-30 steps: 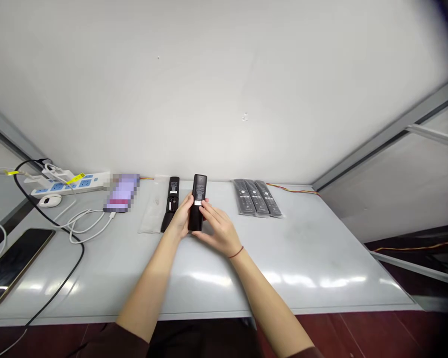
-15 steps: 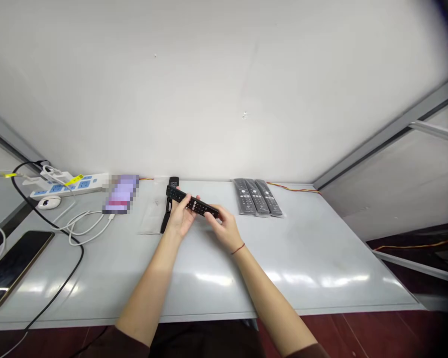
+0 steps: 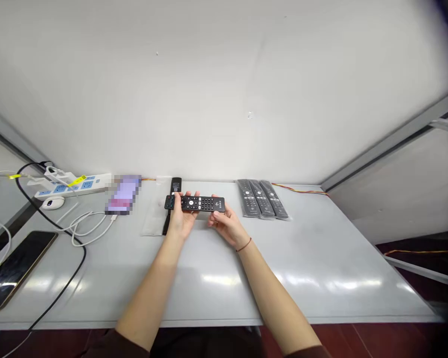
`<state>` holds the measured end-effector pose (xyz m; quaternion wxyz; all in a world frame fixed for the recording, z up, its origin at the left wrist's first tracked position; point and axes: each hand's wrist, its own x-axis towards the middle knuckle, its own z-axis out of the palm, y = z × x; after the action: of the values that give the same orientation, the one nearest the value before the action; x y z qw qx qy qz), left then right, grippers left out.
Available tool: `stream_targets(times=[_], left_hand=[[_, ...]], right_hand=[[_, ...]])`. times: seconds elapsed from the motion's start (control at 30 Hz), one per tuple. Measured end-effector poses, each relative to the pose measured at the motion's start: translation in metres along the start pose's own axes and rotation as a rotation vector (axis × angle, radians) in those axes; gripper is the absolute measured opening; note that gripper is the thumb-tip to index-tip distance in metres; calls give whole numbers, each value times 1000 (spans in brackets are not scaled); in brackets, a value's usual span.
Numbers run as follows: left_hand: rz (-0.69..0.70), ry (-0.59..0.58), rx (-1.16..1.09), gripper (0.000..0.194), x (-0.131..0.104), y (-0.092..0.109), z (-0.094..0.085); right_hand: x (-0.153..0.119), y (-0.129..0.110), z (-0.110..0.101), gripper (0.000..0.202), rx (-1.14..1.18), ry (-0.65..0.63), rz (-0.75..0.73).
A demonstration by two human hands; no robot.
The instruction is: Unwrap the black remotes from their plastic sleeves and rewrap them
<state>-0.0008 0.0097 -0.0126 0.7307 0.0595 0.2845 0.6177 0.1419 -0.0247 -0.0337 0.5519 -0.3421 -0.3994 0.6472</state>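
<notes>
A black remote control (image 3: 205, 203) lies level across both hands, its buttons facing up. My left hand (image 3: 181, 219) holds its left part, thumb over the top and fingers beneath. The right end is gripped by my right hand (image 3: 227, 223), the thumb at its lower edge. Behind the left hand, a second black remote (image 3: 176, 185) lies on the table, partly hidden. Beside it is a clear plastic sleeve (image 3: 154, 214). Several bagged remotes (image 3: 263, 199) lie side by side to the right.
On the grey table (image 3: 321, 258) a power strip (image 3: 100, 183), a white mouse (image 3: 53, 203) and a lit phone (image 3: 124, 195) stand at the left, among white and black cables. A dark phone (image 3: 17, 266) lies at the front left. A wall rises behind.
The held remote has turned from a slant to nearly level, its buttons now facing the camera more. My right hand has shifted slightly right and down. The view has moved a little.
</notes>
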Motion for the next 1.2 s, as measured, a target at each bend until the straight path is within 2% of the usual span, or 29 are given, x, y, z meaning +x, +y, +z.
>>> stream_targets(times=[0.17, 0.27, 0.37, 0.47, 0.67, 0.77, 0.93, 1.1, 1.2], left_hand=[[92, -105, 216, 36, -8, -12, 1], [164, -166, 371, 48, -13, -19, 0], [241, -212, 488, 52, -18, -23, -2], [300, -252, 570, 52, -22, -25, -3], [237, -222, 546, 48, -27, -24, -1], [218, -240, 540, 56, -27, -25, 1], [207, -302, 546, 71, -29, -27, 2], [270, -451, 701, 65, -32, -29, 0], [295, -493, 756, 67, -32, -30, -1]], right_hand=[[3, -2, -11, 41, 114, 163, 13], [7, -3, -15, 32, 259, 273, 74], [8, -5, -17, 24, 362, 339, 138], [8, -4, -18, 22, 410, 326, 165], [9, -1, -20, 23, 321, 311, 141], [10, 1, -23, 26, 260, 282, 111], [10, 5, -28, 29, 111, 161, 36], [12, 8, -30, 31, 208, 253, 66], [13, 8, -31, 31, 236, 269, 85]])
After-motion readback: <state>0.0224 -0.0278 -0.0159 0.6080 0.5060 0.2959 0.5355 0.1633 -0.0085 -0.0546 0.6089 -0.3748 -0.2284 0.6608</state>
